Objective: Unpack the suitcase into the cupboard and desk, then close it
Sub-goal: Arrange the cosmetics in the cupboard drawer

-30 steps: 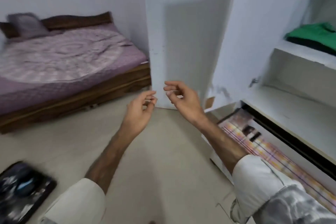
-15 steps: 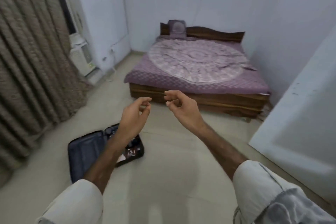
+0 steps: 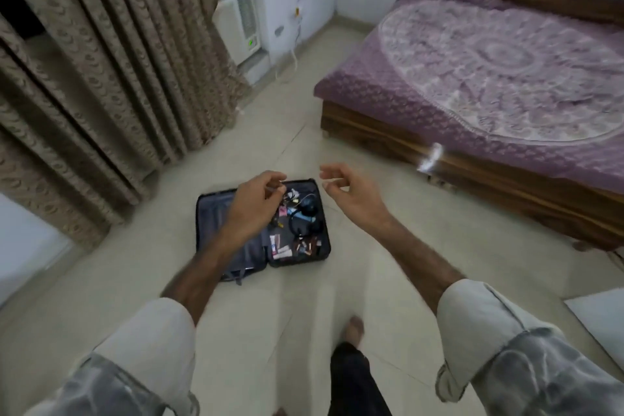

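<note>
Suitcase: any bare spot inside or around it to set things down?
The suitcase lies open: its left half is mostly bare lining, its right half crowded with small items. Bare floor runs between it and the bed, and toward the curtain.

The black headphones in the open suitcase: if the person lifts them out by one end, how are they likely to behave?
The headphones would probably hold their arc, since the band looks rigid, while the cups may swing. They lie among small loose items in the suitcase, so a thin cable near them might drag some along. They are likely light enough for the left hand alone.
</note>
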